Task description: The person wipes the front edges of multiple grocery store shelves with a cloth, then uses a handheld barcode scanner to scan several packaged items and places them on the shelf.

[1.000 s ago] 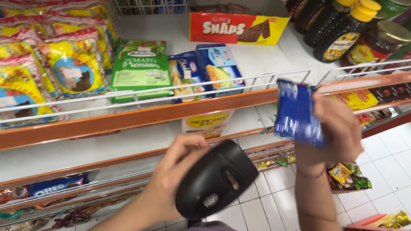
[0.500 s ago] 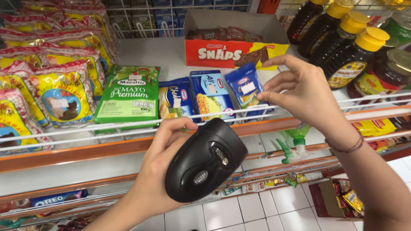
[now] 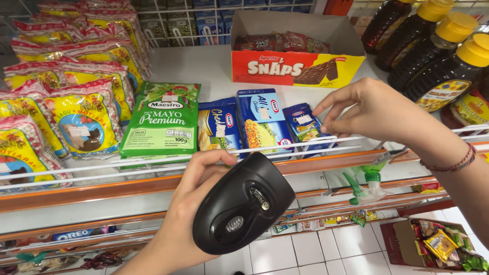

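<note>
My left hand [image 3: 186,214] grips a black handheld barcode scanner [image 3: 244,211] in front of the shelf's orange edge, its top face turned towards me. My right hand [image 3: 377,109] reaches over the white wire rail [image 3: 153,162]. Its thumb and forefinger pinch the right edge of a small blue snack packet [image 3: 303,125]. The packet lies flat on the white shelf, last in a row beside two larger blue packets [image 3: 262,119].
A green pouch [image 3: 165,119] lies left of the blue packets, with yellow-and-red bags [image 3: 76,114] further left. Behind stands a red-and-yellow display box [image 3: 295,69]. Dark bottles with yellow caps [image 3: 438,51] are at right. Below are a green spray bottle [image 3: 369,181] and an open carton [image 3: 438,244].
My right hand brought the small blue packet up from below the shelf, set it down beside the other blue packets, then drew back to its right edge. The scanner stayed in my left hand.
</note>
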